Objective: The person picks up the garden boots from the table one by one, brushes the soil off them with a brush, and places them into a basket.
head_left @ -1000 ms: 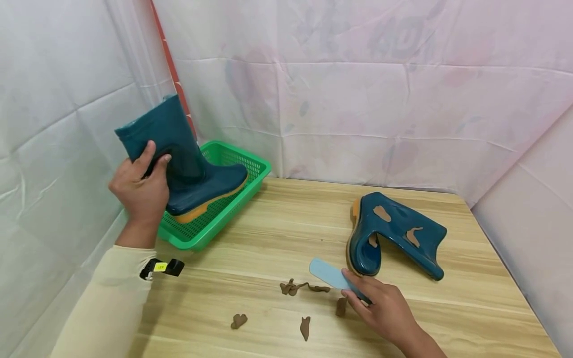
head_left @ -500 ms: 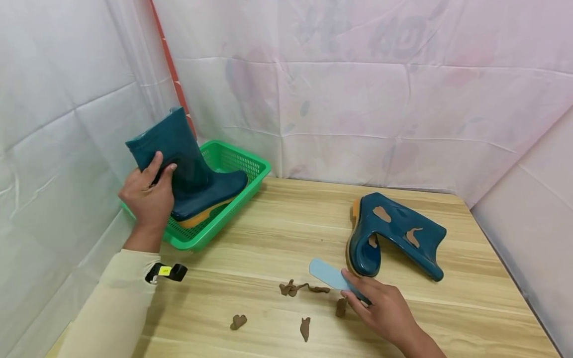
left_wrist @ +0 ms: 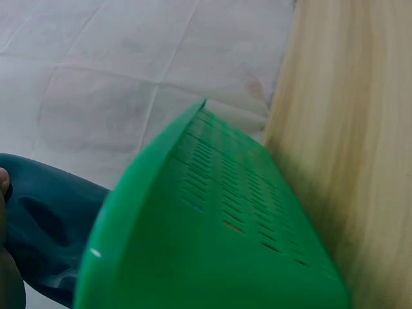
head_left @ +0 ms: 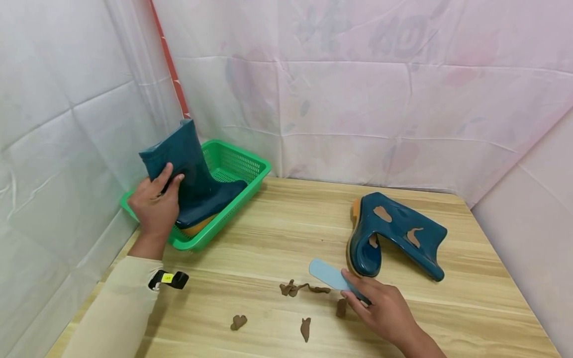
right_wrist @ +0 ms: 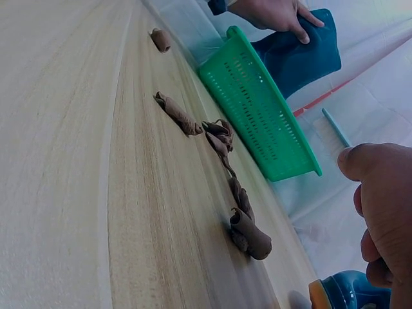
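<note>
My left hand (head_left: pixel 156 204) grips the shaft of a dark teal rubber boot (head_left: pixel 190 159) at the left. The boot stands upright inside a green plastic basket (head_left: pixel 224 219), its orange sole partly hidden by the basket's wall. In the left wrist view the boot's shaft (left_wrist: pixel 48 225) shows beyond the basket's rim. My right hand (head_left: pixel 380 308) holds a flat light-blue scraper (head_left: pixel 329 274) between thumb and fingers, low over the table. Just beyond it a second teal boot (head_left: pixel 403 228) lies on its side with brown clay patches (head_left: pixel 382 214) on it.
Several brown clay scraps lie on the wooden table (head_left: pixel 277 238), among them a twisted strip (head_left: pixel 291 287), a small lump (head_left: pixel 238 322) and a flat piece (head_left: pixel 305 329). Pale cloth walls (head_left: pixel 349 109) enclose the table at the back and sides.
My left hand has lowered the boot down and slightly right into the basket, so its sole now sits behind the basket's wall. The right hand and scraper have stayed in place.
</note>
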Tool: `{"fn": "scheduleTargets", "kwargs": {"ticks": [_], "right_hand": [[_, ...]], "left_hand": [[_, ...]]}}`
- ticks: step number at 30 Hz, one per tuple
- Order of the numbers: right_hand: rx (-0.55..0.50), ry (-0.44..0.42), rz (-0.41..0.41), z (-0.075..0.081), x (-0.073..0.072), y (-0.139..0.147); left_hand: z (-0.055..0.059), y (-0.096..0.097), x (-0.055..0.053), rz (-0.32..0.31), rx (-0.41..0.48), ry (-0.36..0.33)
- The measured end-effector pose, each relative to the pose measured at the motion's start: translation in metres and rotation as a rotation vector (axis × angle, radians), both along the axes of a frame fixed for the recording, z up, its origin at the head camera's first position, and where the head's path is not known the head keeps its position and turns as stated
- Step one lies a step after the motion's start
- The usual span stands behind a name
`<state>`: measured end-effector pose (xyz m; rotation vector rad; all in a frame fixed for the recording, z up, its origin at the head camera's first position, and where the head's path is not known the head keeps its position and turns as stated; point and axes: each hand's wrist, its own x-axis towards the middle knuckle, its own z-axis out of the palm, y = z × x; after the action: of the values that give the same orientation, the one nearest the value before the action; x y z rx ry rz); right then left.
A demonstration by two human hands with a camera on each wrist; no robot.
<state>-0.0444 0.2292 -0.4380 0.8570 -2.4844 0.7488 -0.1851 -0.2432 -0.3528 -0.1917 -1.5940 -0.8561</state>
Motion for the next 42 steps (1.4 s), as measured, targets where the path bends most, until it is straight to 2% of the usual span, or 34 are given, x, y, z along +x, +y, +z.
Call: {"fn": "scheduleTargets", "kwargs": {"ticks": [7,14,19,23,29,33,37,42], "right_hand": [[0.005,-0.012,-0.006,0.0,0.002,0.001],[-0.003,-0.009,0.0,0.0,0.003,0.003],[-0.005,-0.005,0.009,0.0,0.004,0.004],[-0.004,-0.003,0.006,0.0,0.004,0.004],[0.004,-0.021,-0.002,0.002,0.006,0.003],[0.014,-0.019,-0.006,0.003,0.006,0.003],[0.014,-0.006,0.0,0.002,0.005,0.004],[0.018,0.005,0.004,0.002,0.004,0.004]], "left_hand": [[-0.013,-0.003,0.011,-0.019,-0.062,-0.082],[-0.023,-0.002,0.023,-0.096,-0.102,-0.128],[-0.026,0.005,0.032,-0.144,-0.12,-0.09],[-0.028,0.012,0.037,-0.157,-0.182,-0.048],[-0.033,0.013,0.043,-0.168,-0.371,0.026],[-0.032,0.018,0.049,-0.157,-0.497,0.078],[-0.029,0.023,0.053,-0.176,-0.596,0.103],[-0.034,0.022,0.058,-0.219,-0.685,0.097]]}}
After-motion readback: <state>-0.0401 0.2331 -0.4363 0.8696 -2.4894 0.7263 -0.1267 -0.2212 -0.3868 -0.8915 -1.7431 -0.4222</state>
